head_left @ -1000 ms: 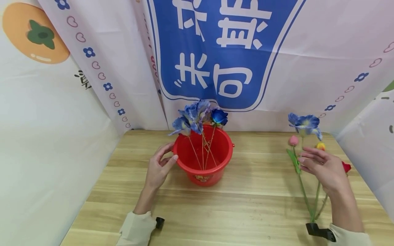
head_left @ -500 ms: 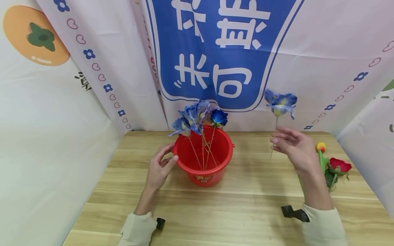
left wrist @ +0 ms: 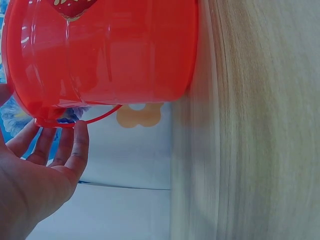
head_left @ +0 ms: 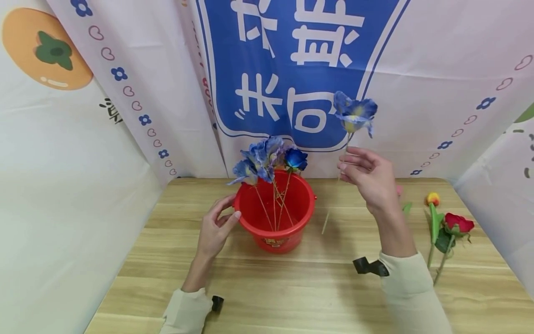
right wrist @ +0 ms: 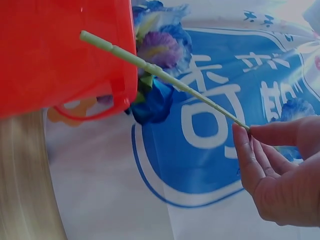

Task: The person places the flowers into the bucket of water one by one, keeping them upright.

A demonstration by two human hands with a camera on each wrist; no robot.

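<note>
My right hand (head_left: pixel 372 178) pinches the thin stem (right wrist: pixel 165 76) of a blue artificial iris (head_left: pixel 354 113) between thumb and fingertips. The bloom is up, and the stem's bare lower end hangs to the right of a red bucket (head_left: pixel 306 218), outside its rim. At the bucket's left side, my left hand (head_left: pixel 217 227) holds the rim, fingers bent at the handle (left wrist: pixel 102 116) and thumb close to the rim. Inside the bucket stand several blue and purple irises (head_left: pixel 263 160) and a blue rose (head_left: pixel 296 159), stems leaning and crossing.
On the right of the wooden table (head_left: pixel 292 297) lie a red rose (head_left: pixel 458 223) and a yellow-red tulip (head_left: pixel 433 199). A pink bloom (head_left: pixel 399 190) is mostly hidden behind the right arm. A printed cloth (head_left: pixel 417 106) hangs behind the table.
My right hand has lifted the iris and carried it left from the flowers on the right toward the bucket. The left hand and bucket have stayed in place.
</note>
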